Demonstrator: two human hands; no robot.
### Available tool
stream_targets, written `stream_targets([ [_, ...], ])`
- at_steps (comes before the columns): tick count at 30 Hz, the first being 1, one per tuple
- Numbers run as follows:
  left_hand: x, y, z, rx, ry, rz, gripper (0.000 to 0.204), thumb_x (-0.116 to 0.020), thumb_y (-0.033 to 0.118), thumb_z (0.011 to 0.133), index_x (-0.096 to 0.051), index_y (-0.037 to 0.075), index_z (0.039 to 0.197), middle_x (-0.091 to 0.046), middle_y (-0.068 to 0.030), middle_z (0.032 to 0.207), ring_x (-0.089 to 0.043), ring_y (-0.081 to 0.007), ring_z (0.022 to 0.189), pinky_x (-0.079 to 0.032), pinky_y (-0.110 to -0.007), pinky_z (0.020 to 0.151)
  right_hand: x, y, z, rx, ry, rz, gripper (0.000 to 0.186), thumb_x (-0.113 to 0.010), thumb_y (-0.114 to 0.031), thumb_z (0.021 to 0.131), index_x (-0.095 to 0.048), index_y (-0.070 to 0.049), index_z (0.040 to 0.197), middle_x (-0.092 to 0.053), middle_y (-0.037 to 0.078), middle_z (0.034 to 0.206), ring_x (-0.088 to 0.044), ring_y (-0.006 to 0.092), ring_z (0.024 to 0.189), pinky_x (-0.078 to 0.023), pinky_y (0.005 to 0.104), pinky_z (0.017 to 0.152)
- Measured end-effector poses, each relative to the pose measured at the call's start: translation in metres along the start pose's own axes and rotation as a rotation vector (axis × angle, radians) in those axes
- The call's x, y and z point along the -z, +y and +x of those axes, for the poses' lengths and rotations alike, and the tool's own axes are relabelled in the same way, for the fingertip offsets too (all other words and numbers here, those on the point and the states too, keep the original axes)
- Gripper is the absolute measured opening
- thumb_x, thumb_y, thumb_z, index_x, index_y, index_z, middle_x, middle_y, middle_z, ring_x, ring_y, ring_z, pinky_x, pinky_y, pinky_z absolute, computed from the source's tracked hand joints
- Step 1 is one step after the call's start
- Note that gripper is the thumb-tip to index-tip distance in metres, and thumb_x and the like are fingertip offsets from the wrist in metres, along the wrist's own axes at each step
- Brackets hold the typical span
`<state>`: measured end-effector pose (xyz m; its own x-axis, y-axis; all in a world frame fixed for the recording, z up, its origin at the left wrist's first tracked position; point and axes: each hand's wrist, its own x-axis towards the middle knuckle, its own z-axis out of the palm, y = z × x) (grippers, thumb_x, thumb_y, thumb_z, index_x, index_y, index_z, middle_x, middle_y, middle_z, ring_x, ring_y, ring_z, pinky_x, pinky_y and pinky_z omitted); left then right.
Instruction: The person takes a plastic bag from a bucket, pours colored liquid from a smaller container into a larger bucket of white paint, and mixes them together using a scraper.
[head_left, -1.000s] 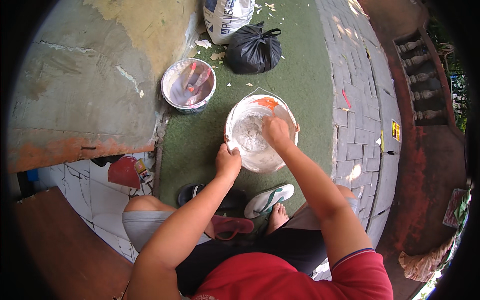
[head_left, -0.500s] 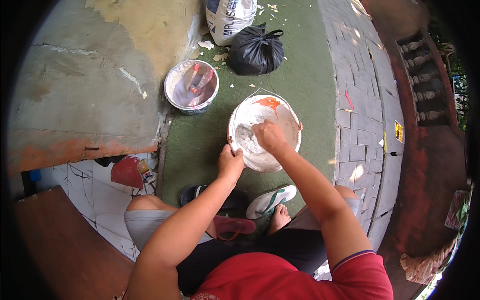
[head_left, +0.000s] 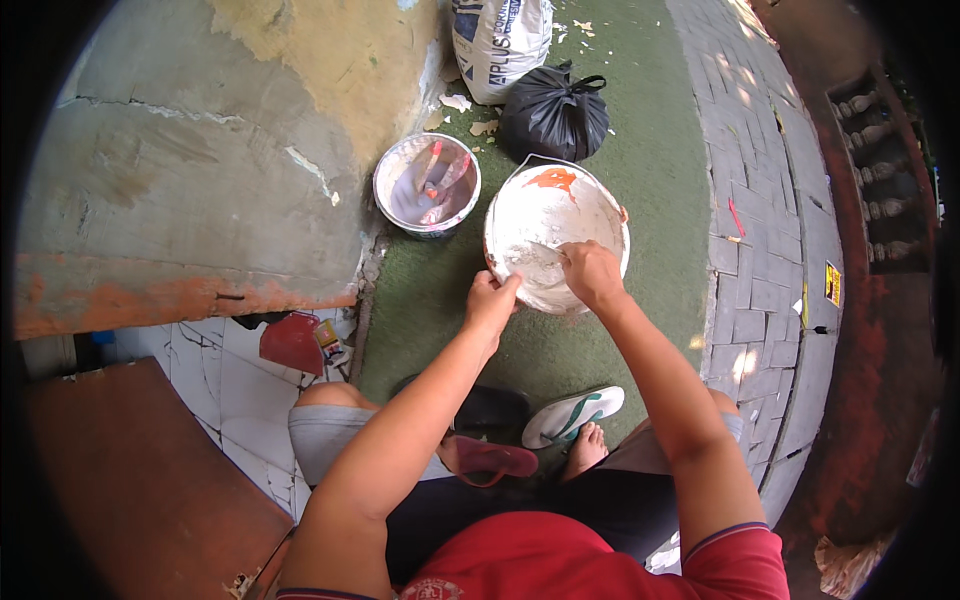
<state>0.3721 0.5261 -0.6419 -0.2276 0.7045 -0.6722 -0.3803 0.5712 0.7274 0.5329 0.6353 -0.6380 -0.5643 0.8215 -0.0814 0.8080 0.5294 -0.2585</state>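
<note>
A white bucket with a wire handle stands before me, coated inside with pale wet paste and showing an orange patch on its far wall. My left hand is closed on its near-left rim, thumb over the edge. Inside the bucket, my right hand grips a flat-bladed tool that looks like a putty knife. Its blade points left over the paste, and my fingers hide the handle.
Left of the bucket stands a smaller pail of cloudy liquid with red-handled tools. Beyond are a knotted black plastic bag and a white sack. Sandals lie near my feet. A wall rises at left; grey paving runs along the right.
The view has shifted. The bucket is farther from me, closer to the black bag. My right hand has moved toward the bucket's near right side, and the blade now shows. My left hand keeps the rim.
</note>
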Motion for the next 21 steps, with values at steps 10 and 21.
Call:
stream_targets([
  [10,0.026,0.042,0.009,0.066,0.603,-0.361,0.059,-0.043,0.049,0.092,-0.038,-0.004,0.115,-0.048,-0.0166,0.105,-0.055,-0.0195,0.081,-0.05,-0.032,0.056,0.013,0.005,0.006,-0.065,-0.022,-0.025,0.016,-0.06,-0.016,0.081,-0.067,-0.004,0.087,-0.067,0.017,0.087,-0.064,0.0348,0.085,-0.051,0.0435,0.077],
  [21,0.002,0.138,-0.043,-0.228,0.044,-0.201,0.013,-0.06,0.018,0.092,-0.052,0.007,0.089,-0.057,-0.0027,0.077,-0.057,-0.0115,0.064,-0.047,-0.027,0.055,0.002,0.01,0.021,-0.031,-0.103,0.004,0.02,-0.051,-0.013,0.081,-0.069,-0.005,0.082,-0.068,0.02,0.088,-0.065,0.0363,0.088,-0.051,0.0444,0.079],
])
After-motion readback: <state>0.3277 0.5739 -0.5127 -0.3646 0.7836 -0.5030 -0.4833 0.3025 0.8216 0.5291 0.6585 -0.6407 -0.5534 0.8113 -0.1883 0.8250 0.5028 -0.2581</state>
